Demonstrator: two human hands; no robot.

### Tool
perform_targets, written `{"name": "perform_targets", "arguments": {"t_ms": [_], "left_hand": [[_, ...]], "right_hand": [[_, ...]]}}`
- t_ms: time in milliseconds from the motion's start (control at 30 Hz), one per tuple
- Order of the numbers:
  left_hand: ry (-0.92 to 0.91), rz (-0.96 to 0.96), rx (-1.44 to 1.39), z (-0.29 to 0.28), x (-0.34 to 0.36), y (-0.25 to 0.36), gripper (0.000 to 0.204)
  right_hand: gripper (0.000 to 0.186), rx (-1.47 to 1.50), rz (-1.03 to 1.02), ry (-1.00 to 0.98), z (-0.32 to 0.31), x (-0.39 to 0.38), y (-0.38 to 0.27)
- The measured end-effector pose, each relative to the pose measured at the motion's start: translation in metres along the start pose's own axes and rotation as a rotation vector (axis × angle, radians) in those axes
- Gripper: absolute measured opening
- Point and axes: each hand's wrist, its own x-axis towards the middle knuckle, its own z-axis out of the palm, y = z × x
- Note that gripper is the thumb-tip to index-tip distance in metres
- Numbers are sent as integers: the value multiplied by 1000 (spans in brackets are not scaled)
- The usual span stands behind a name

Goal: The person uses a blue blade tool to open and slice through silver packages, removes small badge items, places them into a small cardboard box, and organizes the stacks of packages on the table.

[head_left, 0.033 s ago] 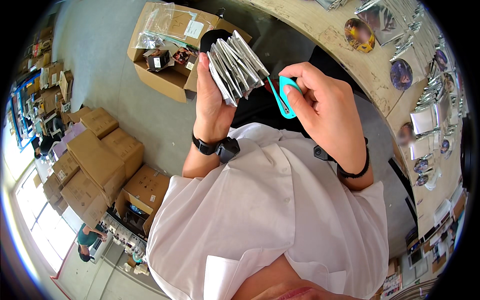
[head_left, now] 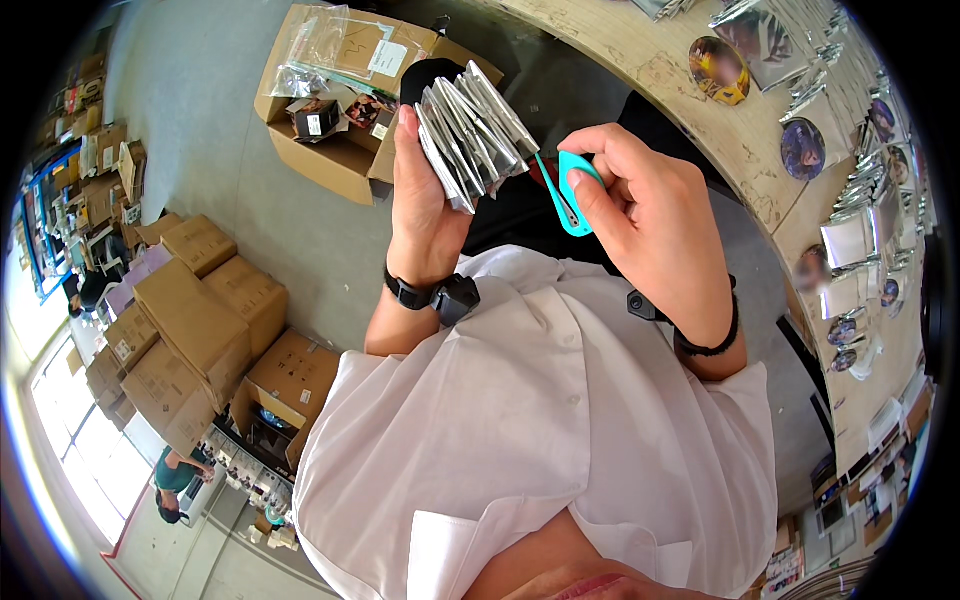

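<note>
In my left hand is a thick stack of silver foil packets, gripped with the thumb along its left side and the packet edges fanned upward. The other fingers are hidden behind the stack. My right hand pinches a teal letter opener between thumb and fingers. A small metal blade shows in the slot of the opener. Its thin pointed arm reaches up to the right end of the stack, at or very near the packet edges; whether it touches them I cannot tell.
A wooden table curves along the right, bearing rows of silver packets and round picture badges. An open carton stands on the floor ahead. Stacked cardboard boxes rise at left; a person in green is far off.
</note>
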Motion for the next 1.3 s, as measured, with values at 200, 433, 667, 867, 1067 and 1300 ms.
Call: {"name": "perform_targets", "arguments": {"t_ms": [200, 433, 667, 867, 1067, 1300], "left_hand": [[-104, 109, 166, -10, -1, -3, 36], [-491, 262, 648, 4, -16, -18, 41], [-89, 91, 70, -18, -7, -10, 51], [-87, -39, -98, -25, 10, -7, 70], [-343, -178, -342, -8, 13, -22, 70], [-250, -173, -169, 58, 19, -32, 65]], "right_hand": [[14, -34, -58, 71, 4, 1, 6], [15, 168, -153, 734, -6, 51, 7], [13, -195, -25, 396, -32, 42, 25], [21, -244, 238, 468, -47, 8, 73], [22, -417, 244, 682, -75, -23, 99], [28, -727, 256, 822, -76, -29, 99]]}}
